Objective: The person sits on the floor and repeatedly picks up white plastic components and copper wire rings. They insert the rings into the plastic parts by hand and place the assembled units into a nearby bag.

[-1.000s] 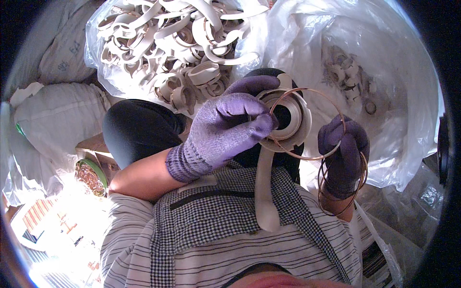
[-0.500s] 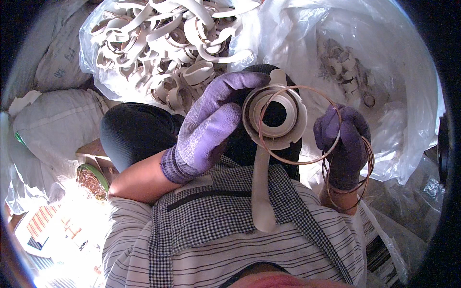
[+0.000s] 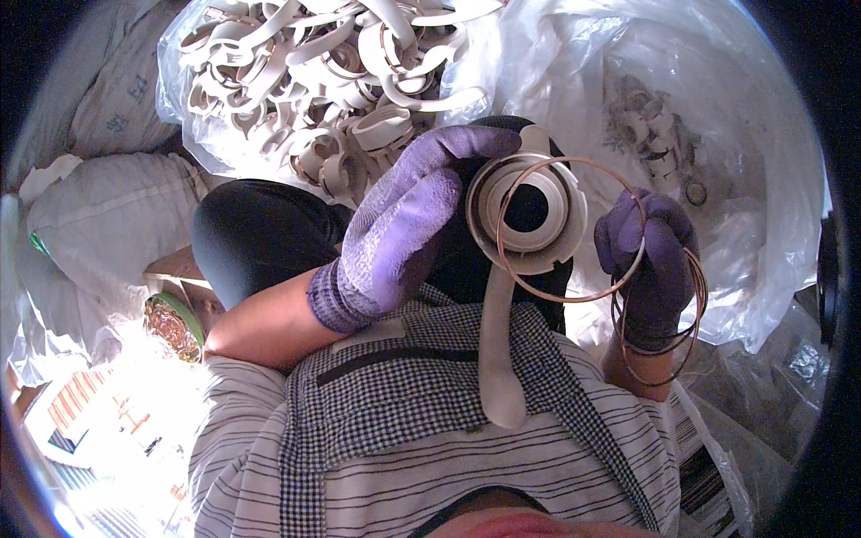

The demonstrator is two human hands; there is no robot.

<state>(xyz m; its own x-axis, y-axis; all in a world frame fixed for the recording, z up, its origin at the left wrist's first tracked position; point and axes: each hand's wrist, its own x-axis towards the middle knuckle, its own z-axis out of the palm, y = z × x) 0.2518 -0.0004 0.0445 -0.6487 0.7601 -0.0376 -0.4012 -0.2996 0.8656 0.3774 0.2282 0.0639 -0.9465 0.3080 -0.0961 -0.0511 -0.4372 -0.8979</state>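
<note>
My left hand (image 3: 404, 220), in a purple work glove, is closed on a white plastic fitting (image 3: 499, 359) with a round stepped collar and long curved arms above and below. Its fingers reach along the collar's upper left side; the thumb's contact is hard to see. My right hand (image 3: 650, 238), also gloved, pinches a thin copper-coloured ring (image 3: 574, 160). This ring overlaps the right part of the collar in view; whether they touch I cannot tell. Several more thin rings (image 3: 699, 300) hang loosely round my right wrist.
Ahead to the left, a clear plastic bag (image 3: 184, 117) holds a heap of similar white fittings (image 3: 386, 130). On the right, another clear bag (image 3: 735, 108) contains small grey-white pieces (image 3: 659, 134). A green-rimmed container (image 3: 186, 314) of coppery bits and a stuffed pale sack (image 3: 112, 215) stand left.
The whole view has shifted slightly, so things appear a little further right. Both hands keep their hold on the fitting and the ring, with hardly any movement between them.
</note>
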